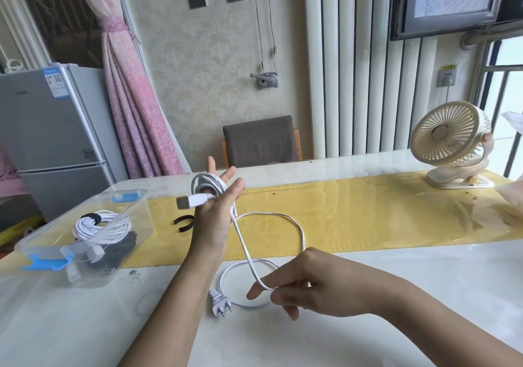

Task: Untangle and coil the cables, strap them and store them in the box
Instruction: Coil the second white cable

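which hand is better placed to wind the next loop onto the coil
Right. The right hand pinches the slack of the thin white power cable in its fingers, beside the loose loops. The left hand is raised, with the wound coil around its fingers.

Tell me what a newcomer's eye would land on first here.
First comes the left hand, held up in the middle with a white cable wound round its fingers. Below it, the right hand pinches the slack, and the plug lies on the table. Next come the clear box of coiled cables at the left and the cream fan at the far right.
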A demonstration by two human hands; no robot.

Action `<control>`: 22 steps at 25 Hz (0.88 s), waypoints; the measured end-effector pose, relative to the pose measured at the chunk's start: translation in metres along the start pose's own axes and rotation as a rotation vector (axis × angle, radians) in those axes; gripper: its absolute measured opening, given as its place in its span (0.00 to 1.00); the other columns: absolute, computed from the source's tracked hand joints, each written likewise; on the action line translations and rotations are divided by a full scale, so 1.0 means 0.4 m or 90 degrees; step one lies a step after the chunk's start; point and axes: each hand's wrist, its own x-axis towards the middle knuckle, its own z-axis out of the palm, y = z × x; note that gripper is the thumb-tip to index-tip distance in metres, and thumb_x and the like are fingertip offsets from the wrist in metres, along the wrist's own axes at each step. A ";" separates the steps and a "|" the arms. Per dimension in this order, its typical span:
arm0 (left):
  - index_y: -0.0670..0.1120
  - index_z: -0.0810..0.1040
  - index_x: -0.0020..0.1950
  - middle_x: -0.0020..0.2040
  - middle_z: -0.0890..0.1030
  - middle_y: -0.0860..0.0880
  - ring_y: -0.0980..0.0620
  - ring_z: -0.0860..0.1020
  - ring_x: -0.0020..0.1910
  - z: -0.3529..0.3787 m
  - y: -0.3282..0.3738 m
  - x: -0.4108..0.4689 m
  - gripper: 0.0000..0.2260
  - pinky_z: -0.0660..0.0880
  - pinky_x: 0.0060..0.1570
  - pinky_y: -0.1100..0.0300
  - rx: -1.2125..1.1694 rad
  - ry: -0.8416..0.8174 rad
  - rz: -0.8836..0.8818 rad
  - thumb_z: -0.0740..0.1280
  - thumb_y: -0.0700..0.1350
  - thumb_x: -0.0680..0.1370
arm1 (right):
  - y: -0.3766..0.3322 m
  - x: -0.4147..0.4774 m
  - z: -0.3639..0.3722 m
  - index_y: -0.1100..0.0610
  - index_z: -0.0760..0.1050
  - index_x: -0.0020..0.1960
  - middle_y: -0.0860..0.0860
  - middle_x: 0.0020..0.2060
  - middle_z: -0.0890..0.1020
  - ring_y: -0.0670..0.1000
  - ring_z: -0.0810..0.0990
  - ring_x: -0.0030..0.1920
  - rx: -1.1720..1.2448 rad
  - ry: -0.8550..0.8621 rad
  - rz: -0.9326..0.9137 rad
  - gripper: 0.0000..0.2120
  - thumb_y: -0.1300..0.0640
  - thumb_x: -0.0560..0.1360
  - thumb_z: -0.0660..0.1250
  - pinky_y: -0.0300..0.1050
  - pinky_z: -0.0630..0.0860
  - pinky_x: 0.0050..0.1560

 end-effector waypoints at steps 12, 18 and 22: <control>0.46 0.66 0.36 0.19 0.60 0.52 0.57 0.59 0.18 -0.030 0.083 -0.051 0.15 0.60 0.24 0.63 -0.460 -0.534 -0.302 0.55 0.48 0.82 | 0.131 0.005 -0.051 0.46 0.80 0.46 0.45 0.28 0.78 0.41 0.71 0.26 -0.109 0.069 0.264 0.11 0.57 0.77 0.60 0.35 0.68 0.30; 0.45 0.67 0.33 0.20 0.59 0.54 0.60 0.55 0.18 -0.045 0.100 -0.075 0.17 0.53 0.19 0.67 -0.225 -0.889 -0.363 0.61 0.50 0.80 | 0.165 -0.029 -0.148 0.62 0.79 0.40 0.49 0.21 0.67 0.48 0.64 0.23 0.339 0.393 0.385 0.10 0.64 0.76 0.60 0.41 0.77 0.35; 0.46 0.80 0.40 0.21 0.62 0.55 0.58 0.57 0.20 -0.022 0.088 -0.086 0.09 0.55 0.21 0.67 0.225 -0.755 -0.343 0.69 0.51 0.74 | 0.144 -0.025 -0.157 0.59 0.65 0.27 0.52 0.21 0.67 0.53 0.69 0.26 0.484 0.453 0.350 0.20 0.61 0.77 0.63 0.50 0.79 0.46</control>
